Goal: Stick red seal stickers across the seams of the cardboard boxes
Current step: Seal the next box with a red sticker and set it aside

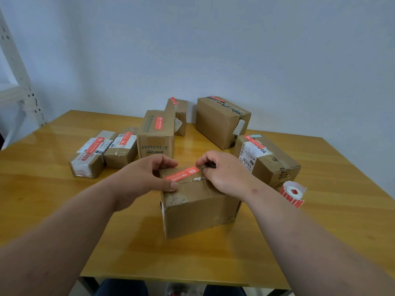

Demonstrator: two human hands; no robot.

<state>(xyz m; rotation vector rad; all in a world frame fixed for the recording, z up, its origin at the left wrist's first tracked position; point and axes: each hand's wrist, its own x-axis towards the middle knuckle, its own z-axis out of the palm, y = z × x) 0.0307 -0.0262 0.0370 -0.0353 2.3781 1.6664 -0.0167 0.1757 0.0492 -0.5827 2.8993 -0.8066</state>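
Plainly, the right hand point(226, 175) pinched the right-hand end of the red seal sticker point(182, 173), fingertips curled down onto it, while the left hand point(147, 178) held the other end, its thumb lying flat along the near-left top edge of the front box point(198, 208) and its fingers bent over the sticker's far side. Between the two grips the sticker lay on that box's top, its long axis running left-to-right and tilted a little, the right end farther from the person. The taped seam ran just nearer than the sticker; how far the strip crossed it could not be told. My judgement was that the coming move turned on this: both hands sat equally near, one at each end, so pressing flat would work inward from the ends.

White characters ran along the sticker, too small to read. Beyond the front box to the left stood a box printed HYNAUT point(155, 135), a red seal on its top. Left of that lay two low boxes point(102, 152) with white labels and red seals. Behind and right of the front box stood a large box point(222, 121) and another bearing a barcoded shipping label point(249, 153), text unreadable. Right of the front box, on the wooden table point(53, 189), rested the sticker roll point(292, 193)
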